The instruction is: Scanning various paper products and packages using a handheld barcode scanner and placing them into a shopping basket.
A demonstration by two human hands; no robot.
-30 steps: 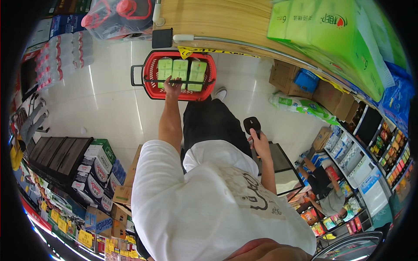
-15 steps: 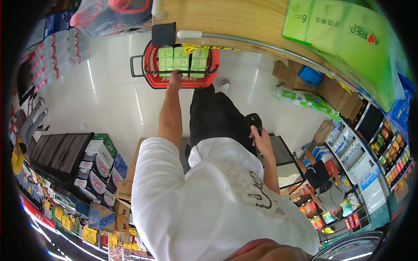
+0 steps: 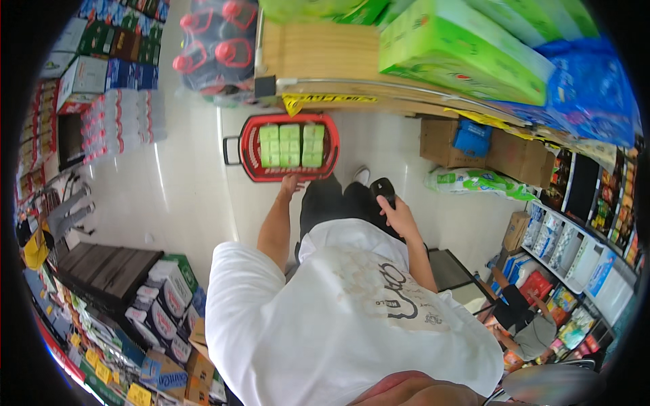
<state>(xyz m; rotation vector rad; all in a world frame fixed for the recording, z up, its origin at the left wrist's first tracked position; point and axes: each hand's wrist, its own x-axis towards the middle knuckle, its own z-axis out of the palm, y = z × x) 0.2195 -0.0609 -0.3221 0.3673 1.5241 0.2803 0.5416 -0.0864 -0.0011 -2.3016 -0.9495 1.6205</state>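
A red plastic shopping basket (image 3: 252, 164) is on the tiled floor ahead of me. Inside it, light green packs (image 3: 290, 145) stand in rows. My left hand (image 3: 292, 183) is just on the near side of the basket's rim, its fingers loosely stretched and nothing visible in them. The basket's black carry handle no longer lies across the packs; a second black handle (image 3: 232, 150) sticks out at the left end. By my right thigh, my right hand (image 3: 398, 215) is closed around a black handheld device (image 3: 383, 192).
Beyond the basket is a wooden shelf (image 3: 325, 51) with green packs (image 3: 467, 57). Large red-capped bottles (image 3: 220, 51) stand left of it. Cartons (image 3: 443, 143) and a green-white bag (image 3: 474, 181) are right. Other people (image 3: 535, 335) are at the far right and left.
My left hand has let go of the basket's carry handle and drawn back to the near rim. The handle has swung down. More of the shelf shows; my right hand keeps the device.
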